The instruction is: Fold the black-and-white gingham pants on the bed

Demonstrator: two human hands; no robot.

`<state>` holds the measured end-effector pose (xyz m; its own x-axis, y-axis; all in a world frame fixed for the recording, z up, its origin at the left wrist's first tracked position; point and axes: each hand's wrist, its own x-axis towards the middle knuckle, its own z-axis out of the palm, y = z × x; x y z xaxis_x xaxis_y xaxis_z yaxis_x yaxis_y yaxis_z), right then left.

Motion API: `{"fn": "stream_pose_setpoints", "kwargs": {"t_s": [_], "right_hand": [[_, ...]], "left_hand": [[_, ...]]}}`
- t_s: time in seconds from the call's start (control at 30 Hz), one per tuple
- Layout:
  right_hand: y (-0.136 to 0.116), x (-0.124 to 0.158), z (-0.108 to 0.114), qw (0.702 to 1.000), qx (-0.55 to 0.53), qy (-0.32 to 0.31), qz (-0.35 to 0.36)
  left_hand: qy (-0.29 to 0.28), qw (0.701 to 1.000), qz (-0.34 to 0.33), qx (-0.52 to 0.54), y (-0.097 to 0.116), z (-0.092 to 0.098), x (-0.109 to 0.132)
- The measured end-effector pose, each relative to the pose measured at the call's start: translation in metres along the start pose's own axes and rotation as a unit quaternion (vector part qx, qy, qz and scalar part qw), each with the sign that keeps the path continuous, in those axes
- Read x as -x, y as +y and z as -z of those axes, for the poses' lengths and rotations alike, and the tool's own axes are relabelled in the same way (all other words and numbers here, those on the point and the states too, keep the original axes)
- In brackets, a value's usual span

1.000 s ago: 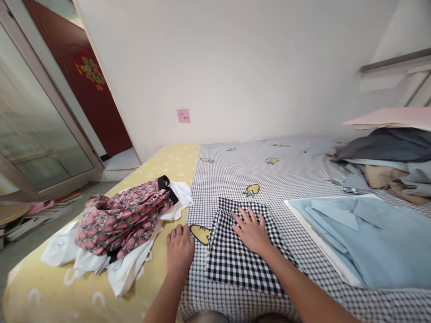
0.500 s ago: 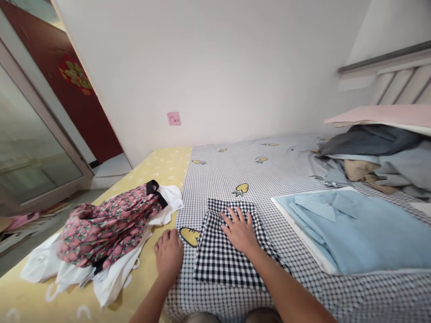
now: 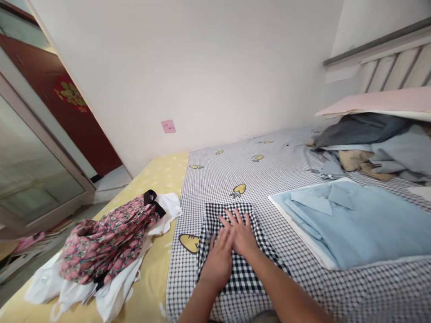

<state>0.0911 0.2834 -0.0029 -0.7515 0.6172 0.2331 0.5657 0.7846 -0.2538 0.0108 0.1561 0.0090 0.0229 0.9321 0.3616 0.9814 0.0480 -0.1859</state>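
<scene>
A black-and-white gingham garment [image 3: 244, 273], folded into a rough rectangle, lies on the checked bedsheet [image 3: 215, 179] in front of me. My right hand [image 3: 243, 235] rests flat on its upper middle with the fingers spread. Beside it, my left hand [image 3: 218, 260] lies palm down on the garment's left part, its fingertips meeting the right hand. Both hands hide some of the cloth. To the right is a folded light blue collared shirt [image 3: 363, 224] on a white layer.
On the yellow sheet [image 3: 151, 264] at left, a pink floral garment [image 3: 114, 233] with black trim lies over white clothes [image 3: 116, 294]. A heap of grey and tan clothes [image 3: 377, 134] sits at back right under a pink board [image 3: 380, 101]. A wall [image 3: 218, 80] stands behind the bed.
My left hand has moved right, from the sheet edge beside the gingham garment onto it, next to my right hand. The right hand stays in place; the view has tilted slightly.
</scene>
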Motion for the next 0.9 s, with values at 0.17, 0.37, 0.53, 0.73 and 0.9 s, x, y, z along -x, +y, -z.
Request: {"fn": "stream_pose_setpoints", "kwargs": {"t_s": [0.17,0.37,0.53,0.73,0.9], "right_hand": [[-0.003,-0.001,0.003,1.0,-0.019,0.01,-0.004],[-0.004,0.002,0.007,0.999,-0.033,0.007,-0.006],[-0.004,0.03,0.015,0.999,-0.054,-0.004,0.0],[0.009,0.084,0.028,1.0,-0.027,0.0,0.006],[0.041,0.134,0.007,0.994,0.04,0.101,0.012]], "left_hand": [[-0.005,0.981,0.193,-0.01,-0.001,-0.028,0.015],[-0.031,0.957,0.284,-0.038,0.009,-0.02,0.008],[-0.064,0.952,0.295,-0.048,0.008,-0.018,0.006],[-0.075,0.949,0.302,-0.042,0.009,-0.012,0.004],[-0.104,0.945,0.308,-0.016,0.01,-0.005,0.001]]}}
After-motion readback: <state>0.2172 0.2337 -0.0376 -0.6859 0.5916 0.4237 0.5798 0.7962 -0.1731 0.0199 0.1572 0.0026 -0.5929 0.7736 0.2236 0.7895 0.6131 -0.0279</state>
